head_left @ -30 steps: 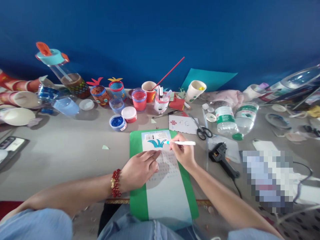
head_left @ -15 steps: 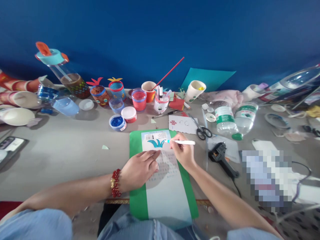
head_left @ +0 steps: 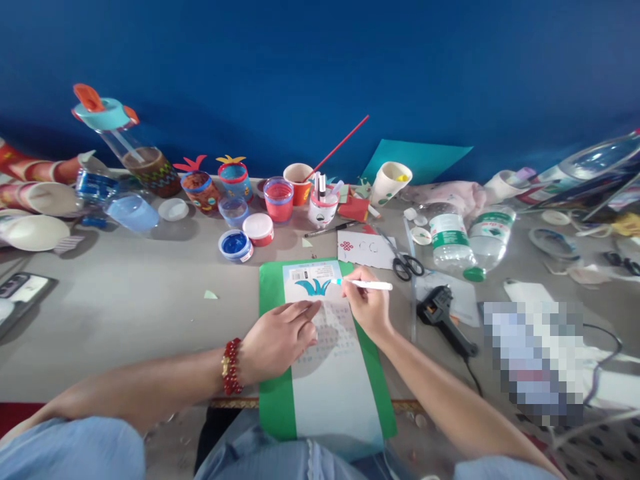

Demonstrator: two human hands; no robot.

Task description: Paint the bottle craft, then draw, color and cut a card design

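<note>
My right hand (head_left: 369,308) is closed around a white marker (head_left: 367,285) with a teal tip. The tip touches a teal leaf-shaped drawing (head_left: 313,287) near the top of a white printed sheet (head_left: 333,373). That sheet lies on a green card (head_left: 273,393) which overhangs the table's near edge. My left hand (head_left: 280,337) rests on the sheet with its fingers lying loosely flat, pinning it down; it holds nothing. A red bead bracelet (head_left: 233,365) circles my left wrist.
Behind the sheet stand open paint pots, blue (head_left: 235,245) and red (head_left: 279,197), plus decorated cups (head_left: 235,179) and a brush cup (head_left: 299,181). Scissors (head_left: 406,261), a black glue gun (head_left: 445,315) and two plastic bottles (head_left: 450,235) lie to the right. Paper cups (head_left: 35,230) crowd the left.
</note>
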